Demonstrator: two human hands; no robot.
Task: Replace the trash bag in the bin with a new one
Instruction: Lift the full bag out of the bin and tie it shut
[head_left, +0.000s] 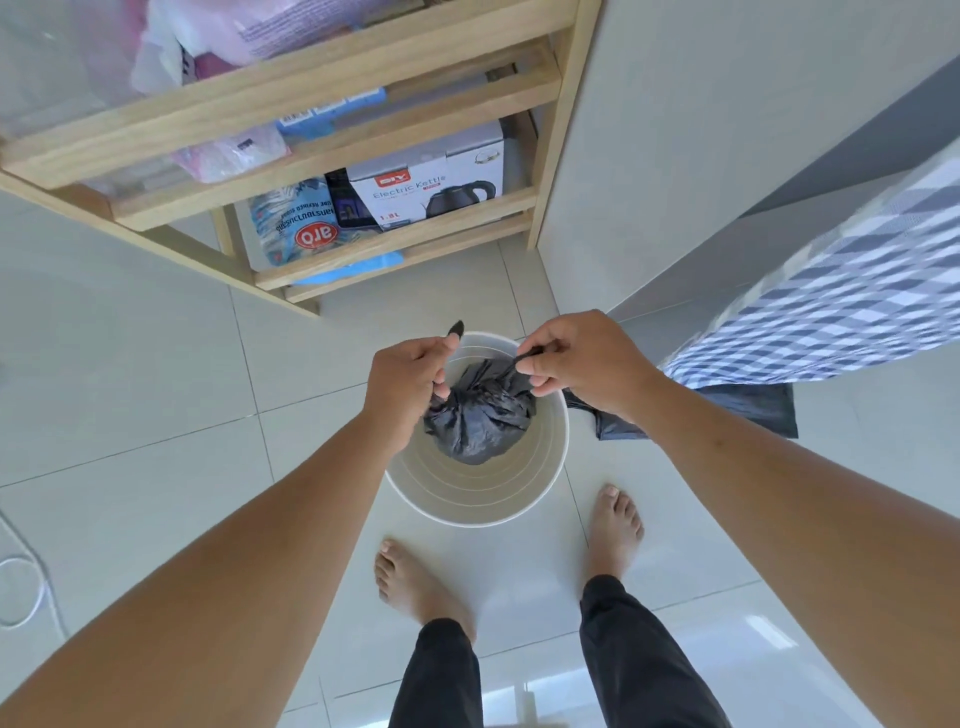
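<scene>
Two hands over one white bin (475, 499). Head view: left hand (402, 387) pinches one black tail of a tied dark trash bag (480, 415); right hand (582, 361) pinches the other. Bag bundle hangs below and between both hands, inside the bin. One flat dark bag (748, 413) lies on the floor beyond the right wrist.

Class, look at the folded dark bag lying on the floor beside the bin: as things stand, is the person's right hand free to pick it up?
Probably not yet. The right hand is pinching one end of the black trash bag over the white bin, as is the left hand. The folded bag lies close by, unobstructed, once the grip is released.
</scene>
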